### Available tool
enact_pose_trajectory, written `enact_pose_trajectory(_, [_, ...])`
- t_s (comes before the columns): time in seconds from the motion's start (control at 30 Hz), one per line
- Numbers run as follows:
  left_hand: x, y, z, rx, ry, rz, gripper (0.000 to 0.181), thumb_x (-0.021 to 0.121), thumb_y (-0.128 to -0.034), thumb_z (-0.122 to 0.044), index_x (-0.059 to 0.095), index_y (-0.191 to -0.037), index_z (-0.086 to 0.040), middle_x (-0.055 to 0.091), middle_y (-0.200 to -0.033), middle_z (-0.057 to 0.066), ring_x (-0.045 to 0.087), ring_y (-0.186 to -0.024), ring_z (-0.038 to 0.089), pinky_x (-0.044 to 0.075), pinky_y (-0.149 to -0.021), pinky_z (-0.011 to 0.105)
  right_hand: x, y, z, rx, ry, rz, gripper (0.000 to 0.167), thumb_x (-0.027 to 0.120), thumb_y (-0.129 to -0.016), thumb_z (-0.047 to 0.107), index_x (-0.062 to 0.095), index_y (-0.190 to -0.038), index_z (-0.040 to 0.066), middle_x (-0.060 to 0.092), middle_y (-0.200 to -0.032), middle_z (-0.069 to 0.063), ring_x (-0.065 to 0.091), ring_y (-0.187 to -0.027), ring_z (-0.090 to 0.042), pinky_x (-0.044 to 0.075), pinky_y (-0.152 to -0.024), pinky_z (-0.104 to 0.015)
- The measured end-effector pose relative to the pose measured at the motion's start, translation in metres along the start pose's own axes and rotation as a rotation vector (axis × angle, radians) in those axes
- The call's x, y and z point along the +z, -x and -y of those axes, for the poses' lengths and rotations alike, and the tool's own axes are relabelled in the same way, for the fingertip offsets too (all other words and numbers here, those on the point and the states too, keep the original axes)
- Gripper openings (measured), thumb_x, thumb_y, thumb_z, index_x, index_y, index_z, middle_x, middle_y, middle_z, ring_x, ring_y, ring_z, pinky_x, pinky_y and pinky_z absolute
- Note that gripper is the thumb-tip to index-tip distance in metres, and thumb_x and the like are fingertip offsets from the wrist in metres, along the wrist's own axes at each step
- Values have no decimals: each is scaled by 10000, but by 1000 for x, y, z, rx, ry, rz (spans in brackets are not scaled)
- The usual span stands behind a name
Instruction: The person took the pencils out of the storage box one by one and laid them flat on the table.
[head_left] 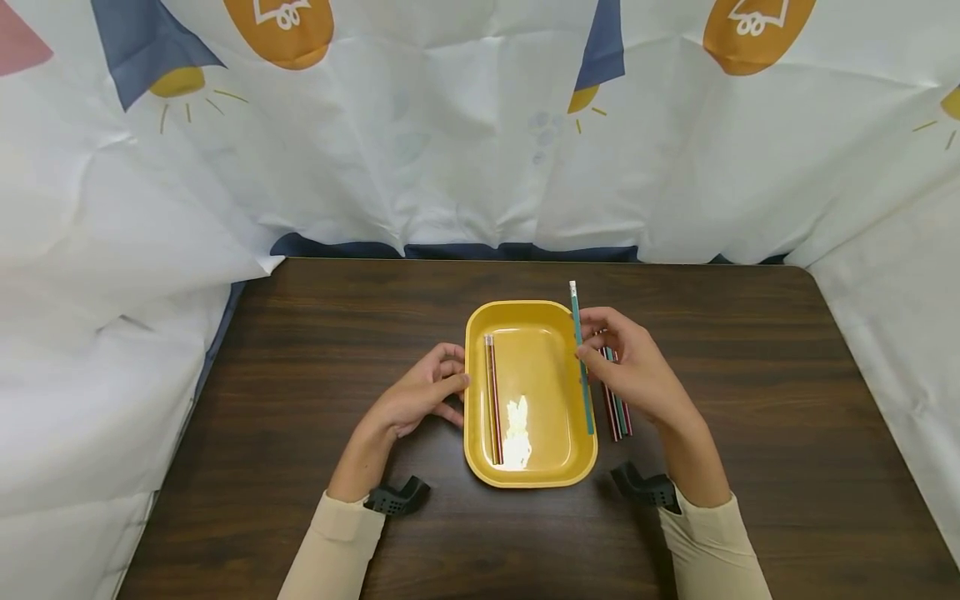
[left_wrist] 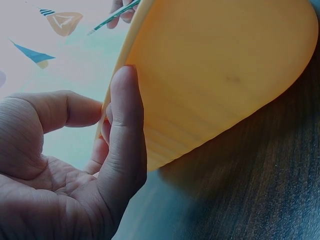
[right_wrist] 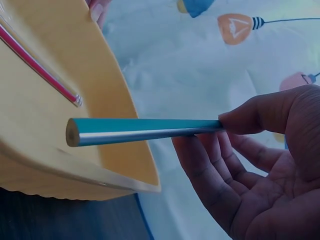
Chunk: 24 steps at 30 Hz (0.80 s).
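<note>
While pinched between thumb and fingers of right hand point(head_left: 628, 367): one teal pencil point(head_left: 586, 392), long axis fore-and-aft, over right side of tray point(head_left: 543, 367). Left of those fingers: pencil pair point(head_left: 496, 408), near-parallel. Below, partly hidden: more pencils point(head_left: 612, 417). Farther left: left hand point(head_left: 426, 387), clamped on tray edge.

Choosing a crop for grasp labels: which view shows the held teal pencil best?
Right wrist: the teal pencil looks largest, its near end and the pinching fingers plain, far end hidden. Head shows both ends, but small; left wrist shows only a short part near the top.
</note>
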<state>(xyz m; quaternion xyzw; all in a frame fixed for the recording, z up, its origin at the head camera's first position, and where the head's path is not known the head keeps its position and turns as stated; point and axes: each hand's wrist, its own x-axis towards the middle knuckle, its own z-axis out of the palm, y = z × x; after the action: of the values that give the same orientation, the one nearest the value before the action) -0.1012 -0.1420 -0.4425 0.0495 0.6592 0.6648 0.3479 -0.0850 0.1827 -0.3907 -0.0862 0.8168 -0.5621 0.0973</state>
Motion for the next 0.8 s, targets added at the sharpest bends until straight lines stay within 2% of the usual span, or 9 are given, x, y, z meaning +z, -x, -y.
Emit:
enact_pose_trajectory(0.17, [-1, 0, -2, 6, 4, -12, 452, 541, -1074, -89, 324, -1461, -5, 599, -1129, 169, 644, -881, 213, 682, -656, 370, 1, 1, -1, -33, -15, -31, 424, 643, -1022, 24, 534, -1428, -30, 600, -1186, -220, 640, -922, -169, 642, -696, -305])
enact_pose_trajectory(0.37, [2, 1, 1, 0, 13, -5, 432, 537, -1075, -78, 326, -1445, -5, 600, -1131, 175, 641, -884, 205, 680, -649, 363, 1, 5, -4, -1, -41, -57, 418, 631, -1033, 39, 525, -1433, -23, 610, -1170, -209, 648, -932, -148, 630, -718, -268])
enact_pose_trajectory(0.6, [3, 2, 0, 0, -6, -14, 445, 549, -1073, -93, 324, -1447, -9, 600, -1112, 149, 641, -881, 211, 683, -660, 370, 1, 5, -7, 12, -85, -39, 426, 627, -1031, 49, 518, -1440, -1, 602, -1177, -218, 663, -920, -143, 659, -729, -307])
enact_pose_trajectory(0.8, [3, 1, -3, 1, -17, -20, 453, 554, -1068, -93, 326, -1450, -8, 598, -1107, 154, 647, -866, 210, 683, -656, 368, 0, 5, -7, 11, -82, -39, 446, 629, -1030, 56, 496, -1451, -13, 590, -1129, -148, 655, -929, -145, 675, -734, -338])
